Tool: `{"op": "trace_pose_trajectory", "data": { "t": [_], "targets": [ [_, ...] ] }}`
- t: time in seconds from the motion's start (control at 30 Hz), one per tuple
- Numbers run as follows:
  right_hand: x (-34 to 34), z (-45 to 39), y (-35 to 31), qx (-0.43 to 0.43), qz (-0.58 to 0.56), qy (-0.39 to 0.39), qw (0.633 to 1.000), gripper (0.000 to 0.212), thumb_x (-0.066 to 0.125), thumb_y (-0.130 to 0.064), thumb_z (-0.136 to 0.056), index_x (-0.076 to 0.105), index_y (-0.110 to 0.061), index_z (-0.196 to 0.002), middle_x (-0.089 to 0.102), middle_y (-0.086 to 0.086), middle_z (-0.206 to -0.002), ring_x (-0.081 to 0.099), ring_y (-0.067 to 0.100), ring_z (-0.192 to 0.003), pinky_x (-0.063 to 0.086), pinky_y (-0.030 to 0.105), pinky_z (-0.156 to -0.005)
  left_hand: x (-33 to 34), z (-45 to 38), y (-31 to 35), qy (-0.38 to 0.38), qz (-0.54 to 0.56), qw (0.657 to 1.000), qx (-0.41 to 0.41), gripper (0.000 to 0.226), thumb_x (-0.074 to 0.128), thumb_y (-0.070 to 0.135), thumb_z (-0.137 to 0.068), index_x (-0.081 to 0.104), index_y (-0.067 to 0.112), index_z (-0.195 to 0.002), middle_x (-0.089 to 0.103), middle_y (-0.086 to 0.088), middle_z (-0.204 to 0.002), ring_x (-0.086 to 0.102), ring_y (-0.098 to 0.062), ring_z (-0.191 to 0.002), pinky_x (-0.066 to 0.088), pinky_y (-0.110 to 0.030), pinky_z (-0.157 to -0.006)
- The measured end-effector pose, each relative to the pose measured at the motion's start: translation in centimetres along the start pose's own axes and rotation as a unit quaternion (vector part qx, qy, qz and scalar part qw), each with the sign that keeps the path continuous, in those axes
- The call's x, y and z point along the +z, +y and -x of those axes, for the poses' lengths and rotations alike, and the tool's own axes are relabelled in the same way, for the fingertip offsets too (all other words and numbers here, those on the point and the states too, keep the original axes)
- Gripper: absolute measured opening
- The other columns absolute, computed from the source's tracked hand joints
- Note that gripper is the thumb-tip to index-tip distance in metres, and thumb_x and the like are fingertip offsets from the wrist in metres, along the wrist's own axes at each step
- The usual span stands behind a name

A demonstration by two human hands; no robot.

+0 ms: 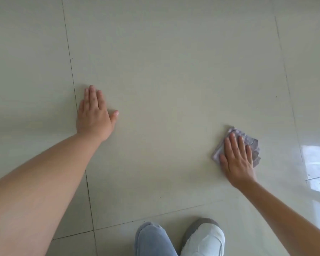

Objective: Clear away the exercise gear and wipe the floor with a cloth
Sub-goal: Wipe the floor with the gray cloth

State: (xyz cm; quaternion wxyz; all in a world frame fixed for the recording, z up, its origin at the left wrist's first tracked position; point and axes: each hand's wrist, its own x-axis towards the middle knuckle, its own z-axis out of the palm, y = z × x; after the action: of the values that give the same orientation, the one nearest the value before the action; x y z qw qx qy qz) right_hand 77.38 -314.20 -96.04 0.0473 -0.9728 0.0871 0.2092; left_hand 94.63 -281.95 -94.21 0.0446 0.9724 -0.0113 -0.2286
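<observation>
A folded purple-grey cloth (251, 143) lies on the pale tiled floor (174, 80) at the right. My right hand (236, 159) rests flat on top of it, fingers stretched out and pressing it down, so much of the cloth is hidden under the palm. At the left, my left hand (94, 115) is planted flat on the bare floor beside a tile joint, fingers together and thumb out, holding nothing. No exercise gear is in view.
My knee in light blue jeans (151, 241) and a grey-and-white slipper (205, 237) sit at the bottom middle. Dark grout lines cross the tiles. A bright window reflection (318, 167) shines on the floor at the right edge.
</observation>
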Motion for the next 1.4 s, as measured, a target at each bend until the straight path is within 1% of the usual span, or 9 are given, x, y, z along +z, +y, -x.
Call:
{"op": "trace_pose_trajectory", "data": {
  "t": [0.2,0.43,0.53,0.77,0.9,1.0,1.13,1.23,1.4],
  "targets": [
    [-7.9,-17.0,-2.1,0.185,-0.079,0.066,0.977,0.055,0.02,-0.028,-0.101,0.001,-0.008,-0.149,-0.003,0.006,-0.159,-0.005,0.025,-0.147,-0.002,0.04,-0.12,0.6,-1.5,0.0,-0.001,0.025,1.0,0.011,0.075,0.041,0.034,-0.097,0.002,-0.006,-0.148,-0.007,-0.02,-0.157,-0.006,-0.03,-0.147,-0.001,-0.037,-0.119],
    [-7.4,-20.6,-18.2,-0.117,-0.017,0.015,0.993,0.057,0.02,-0.034,-0.101,0.001,-0.01,-0.149,-0.004,0.003,-0.159,-0.005,0.022,-0.147,-0.005,0.037,-0.118,1.6,-1.8,-0.4,0.052,0.042,0.997,0.029,0.074,0.053,0.028,-0.093,0.017,-0.013,-0.143,0.011,-0.029,-0.153,0.011,-0.04,-0.145,0.012,-0.047,-0.117],
    [-4.6,-14.1,-16.1,-0.217,0.047,0.039,0.974,0.054,0.017,-0.037,-0.1,0.035,-0.007,-0.141,0.038,0.008,-0.148,0.033,0.026,-0.139,0.009,0.034,-0.115,1.6,-1.9,-0.4,0.024,0.03,0.999,0.02,0.076,0.049,0.031,-0.095,0.009,-0.009,-0.146,0.002,-0.024,-0.156,0.003,-0.035,-0.147,0.006,-0.043,-0.119],
    [-7.1,-17.1,-0.9,0.071,-0.003,0.064,0.995,0.056,0.033,-0.023,-0.09,0.045,0.018,-0.125,0.047,0.038,-0.13,0.048,0.055,-0.118,0.037,0.058,-0.101,1.5,-2.3,-0.6,-0.002,0.023,0.999,0.026,0.069,0.059,0.032,-0.075,0.053,-0.024,-0.115,0.053,-0.041,-0.122,0.056,-0.054,-0.11,0.046,-0.061,-0.085],
    [-12.1,-26.7,-6.0,0.167,-0.076,0.107,0.977,0.058,0.021,-0.031,-0.101,0.002,-0.001,-0.148,-0.001,0.012,-0.158,-0.001,0.026,-0.147,0.0,0.038,-0.119,1.4,-2.2,-0.6,0.02,0.028,0.998,0.051,0.072,0.059,0.031,-0.075,0.048,-0.025,-0.12,0.048,-0.042,-0.127,0.05,-0.056,-0.116,0.04,-0.061,-0.092],
    [-12.6,-29.9,-14.6,0.069,-0.052,0.064,0.994,0.058,0.016,-0.034,-0.1,-0.002,-0.007,-0.148,-0.007,0.007,-0.159,-0.007,0.024,-0.147,-0.004,0.038,-0.119,1.0,-2.4,-0.4,0.001,0.038,0.998,0.044,0.077,0.044,0.039,-0.086,0.036,-0.023,-0.131,0.034,-0.04,-0.14,0.037,-0.052,-0.13,0.031,-0.056,-0.105],
    [-9.2,-26.1,-21.3,-0.146,-0.002,0.051,0.988,0.057,0.022,-0.035,-0.1,0.012,-0.006,-0.148,0.008,0.009,-0.158,0.008,0.025,-0.147,0.007,0.037,-0.119,1.1,-2.2,-0.9,-0.066,-0.008,0.996,0.067,0.075,0.036,0.038,-0.073,0.057,-0.024,-0.111,0.057,-0.04,-0.117,0.06,-0.052,-0.105,0.048,-0.06,-0.079],
    [-5.5,-18.2,-16.8,-0.256,0.057,0.081,0.962,0.054,0.022,-0.038,-0.097,0.047,-0.008,-0.133,0.05,0.008,-0.139,0.038,0.023,-0.136,0.021,0.032,-0.112,0.8,-2.1,-0.4,-0.037,-0.015,0.998,0.046,0.075,0.038,0.04,-0.075,0.057,-0.021,-0.113,0.057,-0.036,-0.121,0.06,-0.049,-0.109,0.047,-0.048,-0.093],
    [-6.9,-16.0,-3.0,-0.089,0.034,0.019,0.995,0.075,0.002,-0.051,-0.095,0.031,-0.001,-0.141,0.034,0.019,-0.147,0.019,0.03,-0.143,0.007,0.036,-0.118,0.6,-2.3,-0.6,-0.035,0.006,0.999,0.037,0.072,0.054,0.035,-0.075,0.051,-0.021,-0.12,0.05,-0.037,-0.129,0.053,-0.048,-0.118,0.03,-0.045,-0.104]
  ]
}}
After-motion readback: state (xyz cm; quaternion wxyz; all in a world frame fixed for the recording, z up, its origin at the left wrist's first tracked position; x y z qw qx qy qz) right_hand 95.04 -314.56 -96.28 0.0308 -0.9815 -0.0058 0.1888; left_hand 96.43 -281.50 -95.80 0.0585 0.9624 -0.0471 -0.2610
